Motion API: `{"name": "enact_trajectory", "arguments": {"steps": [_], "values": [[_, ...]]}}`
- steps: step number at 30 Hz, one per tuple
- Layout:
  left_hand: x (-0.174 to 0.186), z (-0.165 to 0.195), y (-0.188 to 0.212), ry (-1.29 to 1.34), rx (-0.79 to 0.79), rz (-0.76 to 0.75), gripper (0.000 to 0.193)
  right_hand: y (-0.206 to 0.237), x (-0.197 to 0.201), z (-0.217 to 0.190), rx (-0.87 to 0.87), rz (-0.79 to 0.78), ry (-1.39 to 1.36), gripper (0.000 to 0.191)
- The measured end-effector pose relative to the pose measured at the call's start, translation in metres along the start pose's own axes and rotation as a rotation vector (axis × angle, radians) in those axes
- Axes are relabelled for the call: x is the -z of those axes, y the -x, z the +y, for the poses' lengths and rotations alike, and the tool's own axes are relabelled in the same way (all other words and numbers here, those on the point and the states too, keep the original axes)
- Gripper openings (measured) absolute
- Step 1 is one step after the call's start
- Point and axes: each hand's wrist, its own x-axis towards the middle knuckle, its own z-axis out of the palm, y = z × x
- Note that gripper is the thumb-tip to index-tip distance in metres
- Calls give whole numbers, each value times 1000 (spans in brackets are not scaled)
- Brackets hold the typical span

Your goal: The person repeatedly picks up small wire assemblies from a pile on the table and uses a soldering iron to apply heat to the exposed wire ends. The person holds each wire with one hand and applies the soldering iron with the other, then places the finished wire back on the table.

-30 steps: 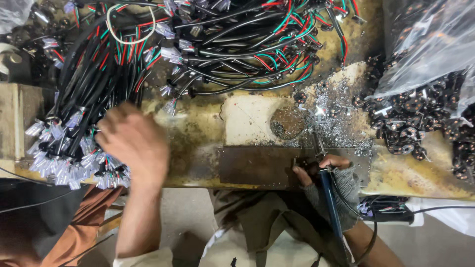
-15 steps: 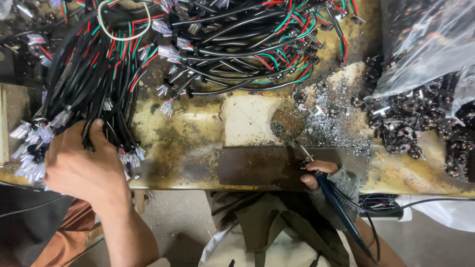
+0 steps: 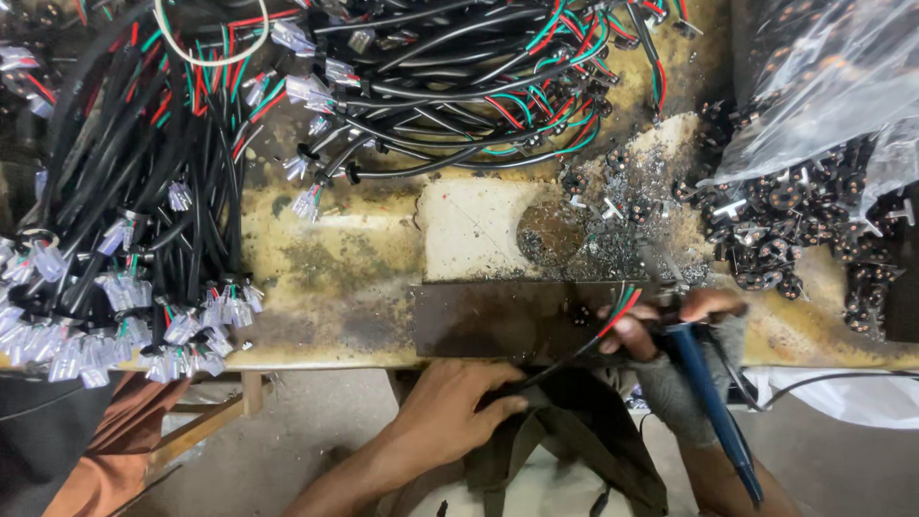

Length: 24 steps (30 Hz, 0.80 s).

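One thin black cable (image 3: 560, 359) runs between your hands in the head view, its red and green wire ends fanned over the dark metal plate (image 3: 498, 321). It looks light, limp and springy; I would take it by the sheath, not by the fine stripped tips. Your left hand (image 3: 450, 407) has its fingers clenched on the sheath below the worktop (image 3: 325, 268) edge. Your right hand (image 3: 670, 321) pinches the wire ends and clasps a blue-handled soldering iron (image 3: 708, 402). Heaped cable bundles (image 3: 144, 220) crowd the left side, small black parts (image 3: 795, 230) and solder scraps the right.
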Motion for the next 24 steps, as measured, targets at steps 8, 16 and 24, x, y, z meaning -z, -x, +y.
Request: {"name": "enact_trajectory", "arguments": {"steps": [8,16,24], "values": [[28,42,-29,2,121,-207,32,7,-1,14,-81,-172,964,27],[-17,24,-38,160,-210,381,16,7,-4,10,-87,-62,616,49],[-13,21,-35,-450,-419,595,28,7,14,39,-460,-100,953,11]]}}
